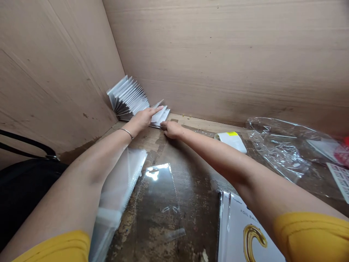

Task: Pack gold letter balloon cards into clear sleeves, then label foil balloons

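Note:
A fanned row of flat white packets [128, 95] stands on edge in the far left corner. My left hand [144, 119], with a thin bangle at the wrist, is closed on the packets at the row's right end. One digit stretches across them; the other fingers are mostly hidden. My right hand [172, 129] has its curled fingertips at the lower edge of the end packets [163, 115], pinching there. Nearer me, a stack of clear plastic sleeves [122, 189] lies under my left forearm. A single clear sleeve [155, 203] lies flat beside it.
Foil balloon packs [234, 222] with a gold "C" lie below my right forearm. Behind that arm are a white roll with a yellow label [231, 141], crumpled clear plastic [283, 153] and a printed sheet [339, 178]. Wooden walls [218, 58] close the back and left; a black bag [27, 185] sits left.

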### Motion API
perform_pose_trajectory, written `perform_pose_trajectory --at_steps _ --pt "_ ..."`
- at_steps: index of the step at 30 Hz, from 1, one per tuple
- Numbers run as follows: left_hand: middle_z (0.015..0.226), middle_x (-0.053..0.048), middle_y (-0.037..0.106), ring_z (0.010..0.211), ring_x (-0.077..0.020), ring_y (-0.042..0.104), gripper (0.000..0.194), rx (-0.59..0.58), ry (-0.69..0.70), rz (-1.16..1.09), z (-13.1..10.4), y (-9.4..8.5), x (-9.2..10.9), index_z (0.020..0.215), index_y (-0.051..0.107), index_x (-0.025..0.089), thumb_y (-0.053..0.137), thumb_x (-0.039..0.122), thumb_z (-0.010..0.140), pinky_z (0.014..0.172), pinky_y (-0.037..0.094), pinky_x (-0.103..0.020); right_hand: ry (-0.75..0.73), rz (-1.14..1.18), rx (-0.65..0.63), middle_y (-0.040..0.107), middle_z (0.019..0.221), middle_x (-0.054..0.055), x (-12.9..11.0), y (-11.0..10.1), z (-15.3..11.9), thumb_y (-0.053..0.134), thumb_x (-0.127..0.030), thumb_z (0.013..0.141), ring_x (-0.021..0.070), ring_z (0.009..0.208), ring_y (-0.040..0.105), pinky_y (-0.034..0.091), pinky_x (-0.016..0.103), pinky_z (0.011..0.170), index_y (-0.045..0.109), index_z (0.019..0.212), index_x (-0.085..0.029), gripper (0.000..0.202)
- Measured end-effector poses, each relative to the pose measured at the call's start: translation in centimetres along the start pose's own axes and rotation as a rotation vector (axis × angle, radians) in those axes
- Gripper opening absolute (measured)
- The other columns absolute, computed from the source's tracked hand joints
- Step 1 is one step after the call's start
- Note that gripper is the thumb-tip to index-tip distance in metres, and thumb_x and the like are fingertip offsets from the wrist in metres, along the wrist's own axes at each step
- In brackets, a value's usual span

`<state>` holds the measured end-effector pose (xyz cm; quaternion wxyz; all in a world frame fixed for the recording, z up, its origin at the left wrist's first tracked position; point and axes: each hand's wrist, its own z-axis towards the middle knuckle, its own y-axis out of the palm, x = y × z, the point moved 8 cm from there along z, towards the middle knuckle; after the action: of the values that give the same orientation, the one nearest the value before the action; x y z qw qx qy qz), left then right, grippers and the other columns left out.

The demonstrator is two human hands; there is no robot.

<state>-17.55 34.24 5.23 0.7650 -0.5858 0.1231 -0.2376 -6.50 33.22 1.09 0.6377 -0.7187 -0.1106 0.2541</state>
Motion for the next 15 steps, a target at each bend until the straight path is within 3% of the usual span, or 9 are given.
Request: perform_pose_trajectory --at_steps 2,5,7,9,12,15 --pt "0.144 -0.009 0.047 0.122 -0.0218 0.054 0.048 -0.018 0.014 0.035 -0.1 -0.1 0.0 0.139 0.048 0.024 0.033 0.017 0.094 0.101 0.041 -0.032 0.006 0.000 -0.005 0.065 0.123 0.010 0.2 0.0 0.1 0.056 -0.013 0.079 0.0271 0.112 0.061 0.047 0.033 0.092 0.056 0.126 -0.020 0.048" --pt "0.147 -0.013 0.044 0.125 -0.0267 0.053 0.041 -0.066 0.044 0.089 -0.2 0.4 0.0 0.129 0.058 0.019 0.050 0.031 0.091 0.104 0.040 -0.035 0.012 0.007 -0.009 0.066 0.123 0.007 0.4 0.0 0.3 0.057 -0.013 0.078 0.0260 0.114 0.060 0.046 0.033 0.094 0.057 0.127 -0.022 0.050" --pt "0.146 -0.013 0.045 0.125 -0.0268 0.052 0.042 -0.072 0.048 0.103 0.0 0.7 0.0 0.130 0.057 0.019 0.052 0.030 0.090 0.105 0.040 -0.035 0.014 0.019 -0.010 0.065 0.125 0.006 0.4 0.0 0.3 0.058 -0.013 0.078 0.0256 0.116 0.059 0.045 0.033 0.097 0.057 0.128 -0.023 0.051" --pt "0.147 -0.012 0.044 0.127 -0.0250 0.051 0.045 -0.054 0.029 0.110 0.1 0.8 0.0 0.137 0.050 0.021 0.042 0.020 0.093 0.104 0.041 -0.035 0.014 0.039 -0.009 0.062 0.129 0.006 0.5 0.0 0.2 0.059 -0.012 0.077 0.0253 0.118 0.058 0.044 0.033 0.099 0.056 0.130 -0.023 0.054" --pt "0.152 -0.011 0.036 0.128 -0.0240 0.051 0.057 -0.032 -0.006 0.123 0.2 0.8 0.1 0.144 0.039 0.027 0.033 0.007 0.092 0.102 0.042 -0.036 0.018 0.081 0.025 0.048 0.145 0.006 0.7 0.0 0.0 0.059 -0.012 0.077 0.0230 0.127 0.051 0.040 0.030 0.105 0.047 0.139 -0.021 0.064" --pt "0.152 -0.014 0.036 0.125 -0.0263 0.053 0.048 -0.055 -0.032 0.142 0.2 1.1 0.2 0.139 0.048 0.022 0.037 0.013 0.093 0.102 0.042 -0.036 0.083 0.127 0.094 0.038 0.150 0.014 1.7 -0.1 -0.2 0.054 -0.015 0.082 0.0218 0.130 0.047 0.038 0.031 0.107 0.030 0.147 -0.011 0.070"
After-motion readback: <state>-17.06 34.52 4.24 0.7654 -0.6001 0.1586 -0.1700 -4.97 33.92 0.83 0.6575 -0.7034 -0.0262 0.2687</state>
